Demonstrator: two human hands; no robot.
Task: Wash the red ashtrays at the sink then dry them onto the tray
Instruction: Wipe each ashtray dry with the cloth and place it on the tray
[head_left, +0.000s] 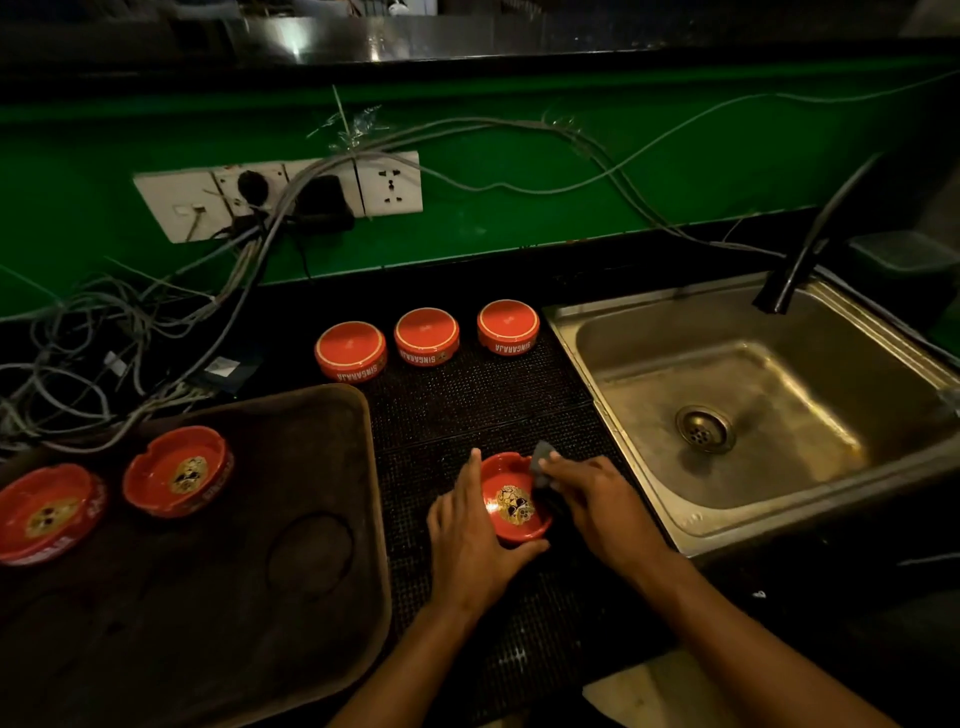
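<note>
1. Left hand (467, 540) has its grip cupped round a red ashtray (511, 506) on the table mat, left of the sink (644, 499).
2. Right hand (597, 499) pinches a dark cloth (541, 460) against its rim.
3. 2 ashtrays (176, 470) sit upright on the tray (291, 571); 3 upturned ashtrays (426, 336) stand behind.

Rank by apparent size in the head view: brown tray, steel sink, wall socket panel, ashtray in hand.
1. Brown rectangular tray and stainless steel sink: alike; the tray lies nearer, so unranked.
2. White wall socket panel.
3. Red round ashtray held by left hand.
</note>
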